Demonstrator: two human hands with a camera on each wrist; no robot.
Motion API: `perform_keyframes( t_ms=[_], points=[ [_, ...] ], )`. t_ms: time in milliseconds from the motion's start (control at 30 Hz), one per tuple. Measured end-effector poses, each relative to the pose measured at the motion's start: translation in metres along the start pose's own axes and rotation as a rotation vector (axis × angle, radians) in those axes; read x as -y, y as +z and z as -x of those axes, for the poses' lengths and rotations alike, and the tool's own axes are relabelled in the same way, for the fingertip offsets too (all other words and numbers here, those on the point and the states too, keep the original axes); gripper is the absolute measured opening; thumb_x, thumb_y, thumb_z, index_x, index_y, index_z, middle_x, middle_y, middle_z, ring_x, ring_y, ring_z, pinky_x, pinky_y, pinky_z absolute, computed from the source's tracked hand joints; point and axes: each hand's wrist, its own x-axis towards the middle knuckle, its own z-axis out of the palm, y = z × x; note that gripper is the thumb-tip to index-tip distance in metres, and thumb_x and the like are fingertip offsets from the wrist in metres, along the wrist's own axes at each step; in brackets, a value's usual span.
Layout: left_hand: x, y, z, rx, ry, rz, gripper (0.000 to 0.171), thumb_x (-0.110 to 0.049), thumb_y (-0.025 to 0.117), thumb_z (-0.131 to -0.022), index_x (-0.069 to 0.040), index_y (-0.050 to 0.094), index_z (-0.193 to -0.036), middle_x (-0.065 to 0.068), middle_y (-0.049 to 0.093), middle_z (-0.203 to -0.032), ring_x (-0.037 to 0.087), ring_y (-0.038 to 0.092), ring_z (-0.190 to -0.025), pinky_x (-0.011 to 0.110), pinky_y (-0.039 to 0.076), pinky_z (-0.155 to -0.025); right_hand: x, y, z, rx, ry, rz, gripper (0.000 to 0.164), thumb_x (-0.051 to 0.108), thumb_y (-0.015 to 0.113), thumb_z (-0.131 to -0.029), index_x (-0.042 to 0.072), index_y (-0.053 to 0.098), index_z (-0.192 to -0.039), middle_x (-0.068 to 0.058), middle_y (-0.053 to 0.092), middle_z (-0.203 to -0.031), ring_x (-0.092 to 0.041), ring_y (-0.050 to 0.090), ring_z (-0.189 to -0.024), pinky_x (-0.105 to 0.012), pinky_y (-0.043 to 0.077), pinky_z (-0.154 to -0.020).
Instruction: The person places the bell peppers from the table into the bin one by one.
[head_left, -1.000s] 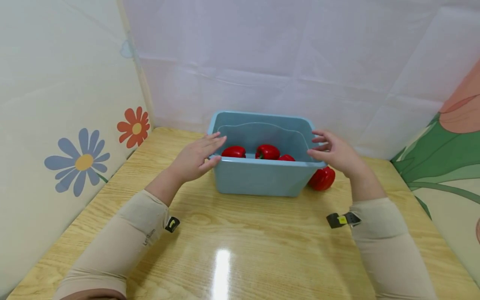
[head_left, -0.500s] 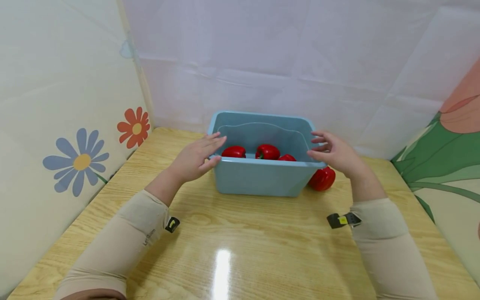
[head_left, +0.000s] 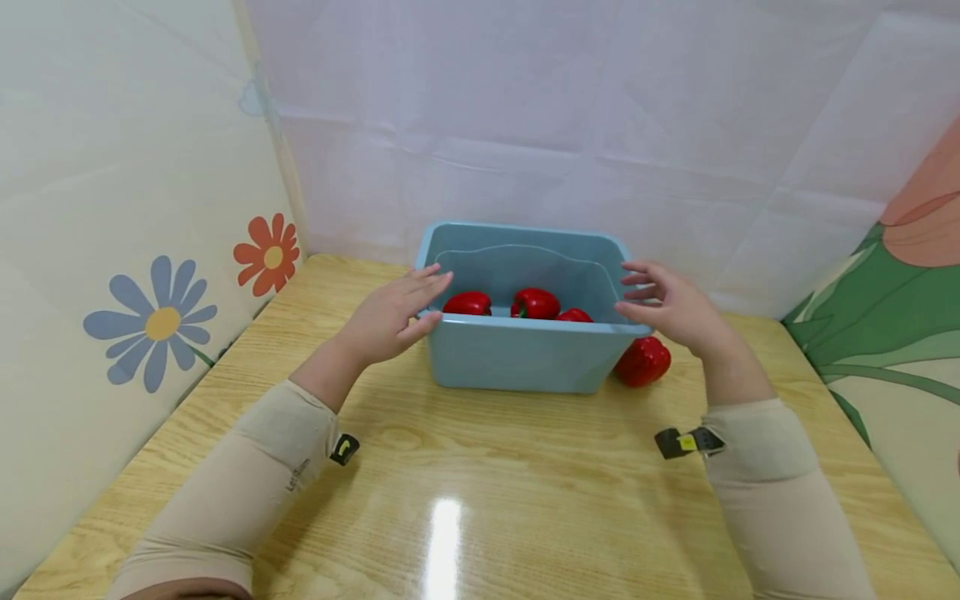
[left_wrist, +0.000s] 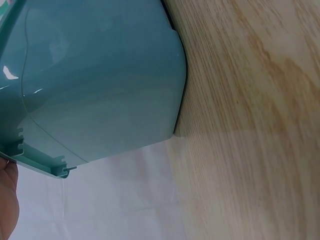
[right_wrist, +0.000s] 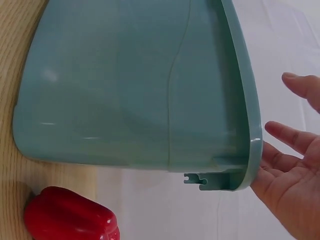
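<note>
A blue plastic bin (head_left: 517, 358) stands on the wooden table, seen from the outside in both wrist views. Inside it lie a red bell pepper (head_left: 467, 303) on the left, another bell pepper (head_left: 536, 304) in the middle, and a third bell pepper (head_left: 574, 316) mostly hidden by the front wall. My left hand (head_left: 390, 319) lies at the left rim with its fingers extended over it. At the right rim is my right hand (head_left: 671, 307), fingers spread and slightly bent, holding nothing. Below that hand, a further red bell pepper (head_left: 642, 362) sits on the table beside the bin.
The table (head_left: 510, 467) runs from the bin toward me. A white cloth backdrop (head_left: 480, 150) hangs close behind the bin. Flower-patterned panels (head_left: 112, 208) border both sides. Dark straps (head_left: 686, 442) hang at the wrists.
The bell pepper outside the bin has shifted slightly toward me. Both hands and the bin stay almost where they were.
</note>
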Motion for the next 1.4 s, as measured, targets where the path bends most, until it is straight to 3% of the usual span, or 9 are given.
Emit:
perform_keyframes(
  t_ms=[333, 933, 1400],
  points=[
    [0.000, 0.000, 0.001, -0.002, 0.000, -0.001, 0.053, -0.036, 0.042, -0.096, -0.005, 0.038, -0.139, 0.012, 0.042, -0.139, 0.025, 0.029, -0.134, 0.041, 0.018, -0.111, 0.003, -0.002, 0.004, -0.013, -0.002, -0.019, 0.062, 0.026, 0.065, -0.086, 0.012, 0.035, -0.138, -0.014, 0.045, -0.131, -0.033, 0.048, -0.117, -0.049, 0.044, -0.091],
    [0.000, -0.001, 0.001, 0.003, -0.007, 0.009, 0.054, -0.038, 0.039, -0.096, -0.004, 0.038, -0.139, 0.013, 0.042, -0.139, 0.026, 0.029, -0.134, 0.042, 0.019, -0.111, -0.003, -0.016, 0.020, -0.068, 0.074, -0.008, 0.066, 0.039, 0.061, -0.085, 0.019, 0.033, -0.141, -0.013, 0.042, -0.134, -0.032, 0.046, -0.118, -0.054, 0.041, -0.092],
    [-0.001, -0.003, 0.001, 0.010, -0.015, 0.003, 0.054, -0.036, 0.041, -0.096, -0.005, 0.037, -0.139, 0.011, 0.041, -0.140, 0.024, 0.028, -0.135, 0.040, 0.018, -0.111, -0.020, -0.029, 0.035, -0.106, 0.091, -0.003, 0.064, 0.037, 0.055, -0.090, 0.013, 0.028, -0.142, -0.016, 0.041, -0.134, -0.035, 0.042, -0.120, -0.057, 0.037, -0.095]
  ],
)
